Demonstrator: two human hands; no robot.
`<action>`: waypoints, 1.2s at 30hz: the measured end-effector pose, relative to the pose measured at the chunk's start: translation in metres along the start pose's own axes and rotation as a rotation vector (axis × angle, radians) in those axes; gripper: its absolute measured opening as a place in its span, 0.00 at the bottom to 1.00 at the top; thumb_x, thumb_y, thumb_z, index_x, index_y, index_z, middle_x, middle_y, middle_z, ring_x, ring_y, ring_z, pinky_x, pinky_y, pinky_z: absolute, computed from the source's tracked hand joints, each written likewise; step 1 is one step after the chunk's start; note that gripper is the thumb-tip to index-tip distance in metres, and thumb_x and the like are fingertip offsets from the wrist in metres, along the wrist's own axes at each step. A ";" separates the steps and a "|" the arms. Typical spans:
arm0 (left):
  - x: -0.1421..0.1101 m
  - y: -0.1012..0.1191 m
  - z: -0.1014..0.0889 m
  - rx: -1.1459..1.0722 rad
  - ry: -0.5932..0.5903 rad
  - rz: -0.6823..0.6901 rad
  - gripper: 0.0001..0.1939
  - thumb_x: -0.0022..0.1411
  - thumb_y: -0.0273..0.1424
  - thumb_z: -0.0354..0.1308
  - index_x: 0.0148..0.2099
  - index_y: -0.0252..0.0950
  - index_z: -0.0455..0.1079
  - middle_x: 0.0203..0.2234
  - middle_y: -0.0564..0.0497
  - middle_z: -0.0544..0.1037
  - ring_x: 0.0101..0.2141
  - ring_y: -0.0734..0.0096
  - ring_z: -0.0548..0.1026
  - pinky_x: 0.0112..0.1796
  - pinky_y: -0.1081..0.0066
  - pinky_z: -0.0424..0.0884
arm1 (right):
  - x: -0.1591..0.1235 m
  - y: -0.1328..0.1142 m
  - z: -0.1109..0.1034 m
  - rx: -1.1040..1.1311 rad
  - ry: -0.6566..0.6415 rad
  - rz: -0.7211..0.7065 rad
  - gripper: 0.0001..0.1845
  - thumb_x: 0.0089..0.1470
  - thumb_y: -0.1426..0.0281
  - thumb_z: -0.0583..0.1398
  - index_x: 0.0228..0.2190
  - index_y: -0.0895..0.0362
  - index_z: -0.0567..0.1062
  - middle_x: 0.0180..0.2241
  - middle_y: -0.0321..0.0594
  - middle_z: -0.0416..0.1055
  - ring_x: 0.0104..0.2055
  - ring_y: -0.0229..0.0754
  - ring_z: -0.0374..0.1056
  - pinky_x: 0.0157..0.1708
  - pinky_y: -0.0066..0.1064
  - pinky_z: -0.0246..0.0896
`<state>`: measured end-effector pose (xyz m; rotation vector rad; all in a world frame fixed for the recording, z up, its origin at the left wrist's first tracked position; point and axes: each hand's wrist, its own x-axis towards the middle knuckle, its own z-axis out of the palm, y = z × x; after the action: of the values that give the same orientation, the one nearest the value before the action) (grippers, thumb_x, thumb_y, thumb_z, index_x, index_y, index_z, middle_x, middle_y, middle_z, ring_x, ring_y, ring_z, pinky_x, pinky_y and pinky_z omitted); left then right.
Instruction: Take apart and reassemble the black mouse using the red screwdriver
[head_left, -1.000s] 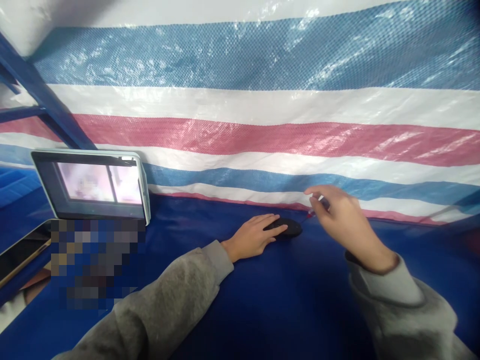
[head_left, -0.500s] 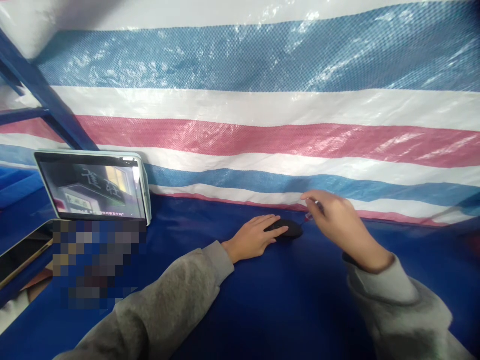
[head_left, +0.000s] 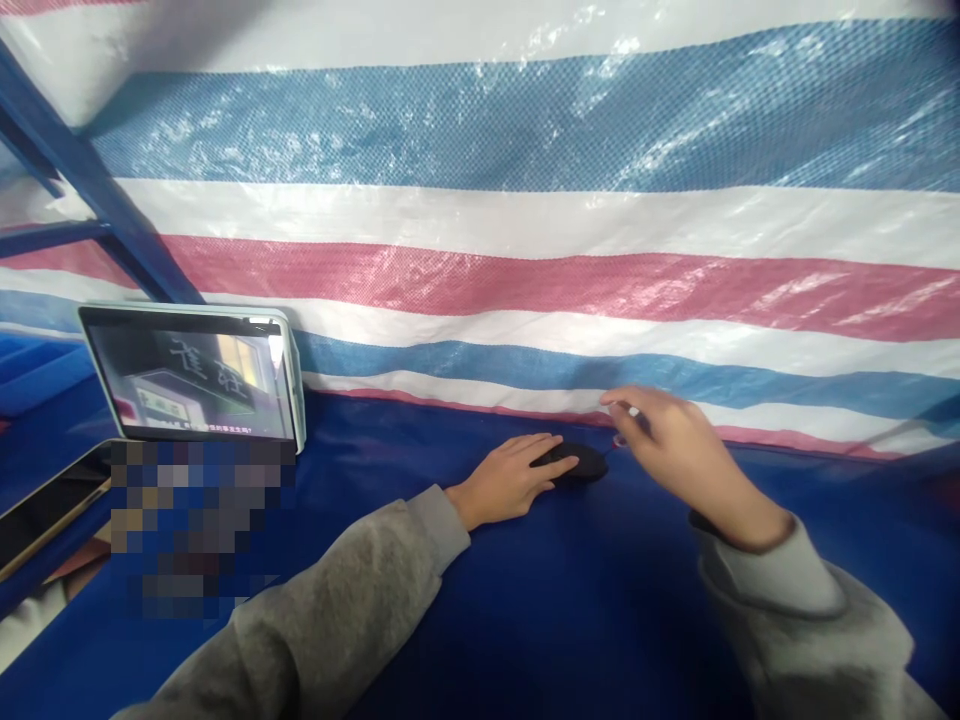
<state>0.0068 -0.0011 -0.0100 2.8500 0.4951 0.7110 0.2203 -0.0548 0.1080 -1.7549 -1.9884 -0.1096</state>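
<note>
"What's nearest?"

"Two grey sleeves (head_left: 375, 590) are reaching in over a dark blue tabletop (head_left: 510, 620), one from the near left, one from the near right."

"And the hands?"

"The left hand (head_left: 506, 482) is resting palm down, its fingers spread, the fingertips lying over the left part of a black mouse (head_left: 581, 462)."

"So where is the mouse sitting?"

"It's lying on the tabletop between the hands, touching the left one and showing just beyond its fingertips. The right hand (head_left: 671, 440) is hovering to the right of it, apart from it."

"Is the right one holding anything?"

"It's curling around a slim item (head_left: 619, 440), thumb and forefinger drawn close together. Part of the item is showing below the thumb, with a thin dark line running toward the mouse. I can't tell what it is, or whether it's touching the mouse."

"What's over on the left?"

"A phone (head_left: 56, 510) is lying screen up, and a pixelated patch is covering whatever is beside it. Farther back, a tablet (head_left: 191, 380) is standing tilted, showing a picture with a line of text along the bottom."

"And farthest?"

"A blue metal frame (head_left: 112, 190) is slanting down behind the tablet, and a red, white and blue striped sheet (head_left: 525, 220) is hanging across the far side."
</note>
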 end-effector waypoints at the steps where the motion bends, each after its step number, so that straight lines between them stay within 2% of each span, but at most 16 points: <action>1: 0.000 0.000 0.000 -0.002 0.001 -0.002 0.23 0.71 0.31 0.51 0.66 0.42 0.58 0.63 0.43 0.62 0.63 0.59 0.60 0.61 0.56 0.61 | 0.001 0.002 0.000 0.005 0.008 0.007 0.14 0.59 0.68 0.50 0.38 0.53 0.75 0.32 0.40 0.78 0.30 0.44 0.74 0.33 0.35 0.65; 5: 0.000 0.000 0.000 -0.010 0.001 -0.012 0.23 0.71 0.31 0.51 0.66 0.43 0.58 0.63 0.44 0.62 0.63 0.60 0.60 0.60 0.56 0.62 | 0.001 0.005 0.002 -0.047 0.076 -0.005 0.13 0.58 0.69 0.52 0.38 0.53 0.76 0.32 0.41 0.78 0.32 0.46 0.74 0.32 0.35 0.63; 9: 0.000 0.000 0.000 -0.008 -0.001 -0.003 0.23 0.71 0.31 0.50 0.66 0.43 0.58 0.64 0.45 0.62 0.64 0.60 0.60 0.61 0.57 0.61 | -0.001 0.001 0.002 -0.078 0.034 -0.015 0.14 0.53 0.73 0.53 0.39 0.53 0.75 0.34 0.39 0.77 0.30 0.44 0.72 0.31 0.34 0.62; 13: 0.000 0.000 -0.001 0.001 -0.007 -0.010 0.23 0.71 0.31 0.51 0.66 0.43 0.58 0.64 0.44 0.62 0.64 0.60 0.60 0.61 0.57 0.61 | -0.002 0.000 0.001 -0.098 0.033 0.033 0.15 0.58 0.71 0.51 0.39 0.54 0.76 0.34 0.41 0.78 0.30 0.45 0.72 0.30 0.34 0.61; 17: 0.000 0.000 0.000 -0.002 -0.004 -0.008 0.23 0.71 0.31 0.51 0.66 0.43 0.57 0.64 0.44 0.62 0.64 0.60 0.60 0.60 0.56 0.62 | -0.001 0.001 0.003 -0.095 0.034 -0.016 0.15 0.55 0.72 0.52 0.41 0.54 0.75 0.38 0.41 0.77 0.31 0.45 0.72 0.31 0.34 0.62; 22: 0.000 0.000 0.000 -0.013 -0.002 -0.007 0.23 0.71 0.31 0.51 0.66 0.43 0.57 0.63 0.45 0.62 0.63 0.60 0.60 0.61 0.56 0.61 | -0.001 0.000 0.004 -0.071 0.032 0.027 0.15 0.59 0.70 0.50 0.41 0.54 0.74 0.35 0.41 0.77 0.31 0.44 0.72 0.32 0.35 0.62; 27: 0.000 0.001 -0.002 -0.011 -0.003 -0.013 0.23 0.71 0.32 0.51 0.66 0.43 0.57 0.63 0.45 0.62 0.63 0.60 0.61 0.61 0.56 0.62 | -0.001 -0.001 0.005 -0.107 0.031 0.023 0.16 0.53 0.73 0.54 0.42 0.54 0.74 0.37 0.41 0.76 0.33 0.46 0.72 0.33 0.35 0.63; 31: 0.000 0.001 -0.002 -0.004 -0.006 -0.018 0.23 0.71 0.32 0.50 0.66 0.43 0.58 0.64 0.45 0.62 0.63 0.60 0.60 0.61 0.57 0.61 | -0.001 -0.002 0.005 -0.086 0.047 0.022 0.14 0.57 0.72 0.51 0.41 0.55 0.74 0.36 0.42 0.76 0.34 0.47 0.72 0.35 0.35 0.63; 36: 0.000 0.001 -0.002 0.002 -0.008 -0.019 0.23 0.72 0.32 0.50 0.67 0.43 0.57 0.64 0.45 0.61 0.63 0.60 0.60 0.61 0.57 0.61 | -0.002 -0.003 0.003 -0.096 0.038 0.038 0.17 0.52 0.75 0.52 0.42 0.54 0.74 0.37 0.40 0.75 0.31 0.44 0.71 0.34 0.35 0.62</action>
<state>0.0059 -0.0018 -0.0079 2.8452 0.5207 0.6958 0.2162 -0.0557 0.1052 -1.8356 -1.9514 -0.2276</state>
